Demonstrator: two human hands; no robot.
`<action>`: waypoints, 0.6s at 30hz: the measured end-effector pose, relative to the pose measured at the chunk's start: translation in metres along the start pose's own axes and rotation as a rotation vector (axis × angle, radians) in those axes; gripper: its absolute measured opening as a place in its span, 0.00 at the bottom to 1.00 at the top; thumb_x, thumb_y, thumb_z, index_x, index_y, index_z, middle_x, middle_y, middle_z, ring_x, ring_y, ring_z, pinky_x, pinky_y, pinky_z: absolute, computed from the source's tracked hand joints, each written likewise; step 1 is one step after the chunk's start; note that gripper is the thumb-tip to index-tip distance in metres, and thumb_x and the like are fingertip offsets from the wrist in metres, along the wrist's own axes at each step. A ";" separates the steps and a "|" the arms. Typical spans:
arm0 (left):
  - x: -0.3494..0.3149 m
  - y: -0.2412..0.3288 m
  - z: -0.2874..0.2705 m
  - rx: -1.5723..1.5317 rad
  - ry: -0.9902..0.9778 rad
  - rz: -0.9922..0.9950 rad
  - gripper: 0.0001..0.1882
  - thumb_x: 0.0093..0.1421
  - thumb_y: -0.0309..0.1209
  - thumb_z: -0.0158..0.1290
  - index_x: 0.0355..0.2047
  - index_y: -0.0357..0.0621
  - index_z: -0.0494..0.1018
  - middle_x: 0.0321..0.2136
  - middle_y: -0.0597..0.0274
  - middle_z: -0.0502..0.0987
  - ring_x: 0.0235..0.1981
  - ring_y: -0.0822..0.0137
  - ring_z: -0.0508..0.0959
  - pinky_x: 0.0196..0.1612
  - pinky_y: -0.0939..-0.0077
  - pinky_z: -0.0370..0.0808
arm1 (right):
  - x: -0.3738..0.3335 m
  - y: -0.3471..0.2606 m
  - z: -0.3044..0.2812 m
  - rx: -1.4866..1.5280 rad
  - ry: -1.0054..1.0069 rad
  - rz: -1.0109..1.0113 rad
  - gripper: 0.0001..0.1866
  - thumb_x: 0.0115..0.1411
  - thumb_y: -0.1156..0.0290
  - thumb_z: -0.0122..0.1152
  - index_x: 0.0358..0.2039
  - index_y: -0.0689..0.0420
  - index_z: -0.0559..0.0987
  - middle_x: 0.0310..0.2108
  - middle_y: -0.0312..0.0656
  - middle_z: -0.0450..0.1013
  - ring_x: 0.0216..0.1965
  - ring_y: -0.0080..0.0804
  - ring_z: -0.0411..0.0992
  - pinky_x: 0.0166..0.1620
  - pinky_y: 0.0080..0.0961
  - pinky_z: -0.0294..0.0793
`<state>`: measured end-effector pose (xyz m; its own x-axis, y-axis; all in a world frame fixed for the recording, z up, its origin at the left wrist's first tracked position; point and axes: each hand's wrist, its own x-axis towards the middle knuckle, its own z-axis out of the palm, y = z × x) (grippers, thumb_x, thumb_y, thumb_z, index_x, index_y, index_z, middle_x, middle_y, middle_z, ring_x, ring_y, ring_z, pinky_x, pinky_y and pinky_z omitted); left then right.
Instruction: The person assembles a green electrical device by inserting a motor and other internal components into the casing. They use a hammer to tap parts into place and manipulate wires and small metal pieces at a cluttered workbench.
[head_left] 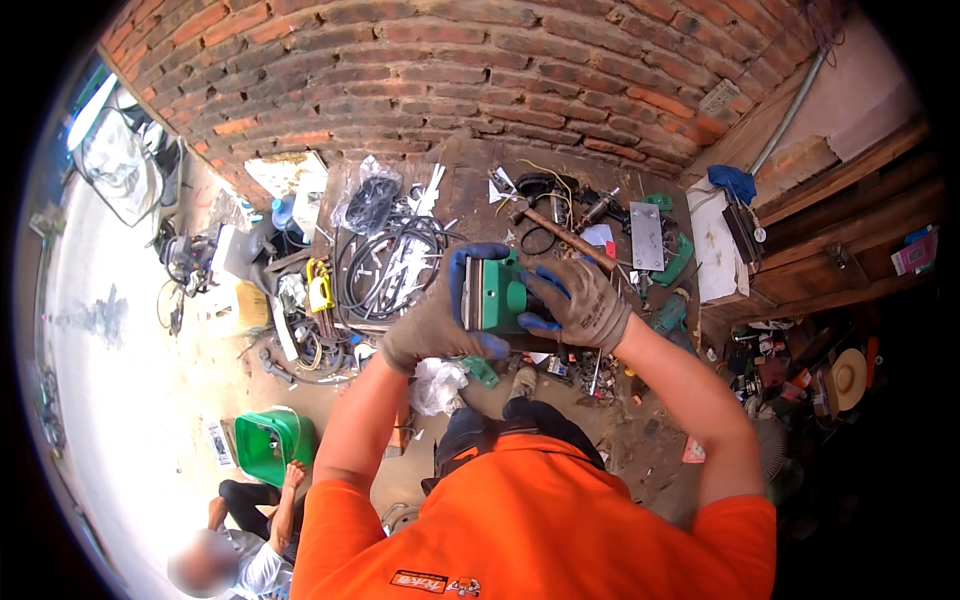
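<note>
Both of my hands wear grey-brown work gloves with blue fingertips. Between them, above the workbench, I hold a green power tool [503, 291] that looks like a sheet sander, turned on its side with its flat pad toward the left. My left hand [440, 315] is wrapped round the pad side, thumb and fingers at its upper and lower ends. The fingers of my right hand [582, 303] are curled against the right side of the green housing. My palms and the gloves hide part of the tool. Behind it on the bench lies a hammer [565, 236] with a wooden handle.
Coiled black cable [385, 262] and white strips lie left on the bench. A metal plate [647, 237] and green tool parts [680, 262] are at right. A brick wall [450, 80] stands behind. Lower left, another person sits by a green bucket [268, 446].
</note>
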<state>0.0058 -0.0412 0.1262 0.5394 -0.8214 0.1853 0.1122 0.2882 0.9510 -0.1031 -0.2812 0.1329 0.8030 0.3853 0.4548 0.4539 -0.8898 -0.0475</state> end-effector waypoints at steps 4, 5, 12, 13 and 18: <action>-0.006 -0.012 -0.004 0.294 0.073 0.057 0.56 0.41 0.37 0.79 0.66 0.44 0.58 0.58 0.56 0.70 0.58 0.61 0.72 0.62 0.63 0.70 | 0.008 -0.002 -0.010 0.057 -0.198 0.048 0.33 0.63 0.46 0.66 0.60 0.55 0.74 0.52 0.47 0.74 0.45 0.40 0.77 0.49 0.37 0.79; -0.006 -0.017 -0.005 0.266 0.069 0.081 0.54 0.42 0.37 0.78 0.65 0.43 0.58 0.56 0.54 0.71 0.58 0.60 0.73 0.62 0.62 0.71 | 0.008 -0.007 -0.005 0.404 -0.178 0.289 0.31 0.65 0.47 0.62 0.60 0.56 0.74 0.52 0.46 0.74 0.45 0.37 0.77 0.47 0.35 0.80; -0.020 -0.009 -0.020 0.251 0.036 0.074 0.54 0.42 0.36 0.78 0.65 0.41 0.57 0.56 0.55 0.70 0.58 0.60 0.73 0.61 0.62 0.71 | 0.036 -0.033 -0.029 0.970 -0.391 0.828 0.37 0.71 0.42 0.52 0.66 0.61 0.64 0.43 0.57 0.76 0.44 0.43 0.79 0.47 0.41 0.79; -0.022 -0.005 -0.022 0.288 0.024 0.054 0.55 0.42 0.35 0.78 0.65 0.42 0.56 0.57 0.54 0.69 0.59 0.60 0.73 0.62 0.62 0.70 | 0.024 -0.037 -0.022 0.690 -0.280 0.615 0.39 0.69 0.41 0.54 0.66 0.61 0.64 0.43 0.57 0.77 0.44 0.45 0.80 0.47 0.42 0.79; -0.028 -0.018 -0.024 0.329 0.002 0.166 0.57 0.42 0.37 0.78 0.66 0.41 0.54 0.58 0.54 0.68 0.60 0.60 0.71 0.63 0.62 0.69 | 0.017 -0.020 -0.002 0.232 -0.195 0.143 0.44 0.63 0.42 0.62 0.68 0.61 0.64 0.43 0.58 0.77 0.42 0.57 0.79 0.46 0.48 0.80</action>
<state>0.0090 -0.0113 0.0980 0.5295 -0.7756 0.3435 -0.2511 0.2434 0.9369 -0.0989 -0.2574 0.1438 0.9135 0.3197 0.2516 0.3890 -0.8674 -0.3103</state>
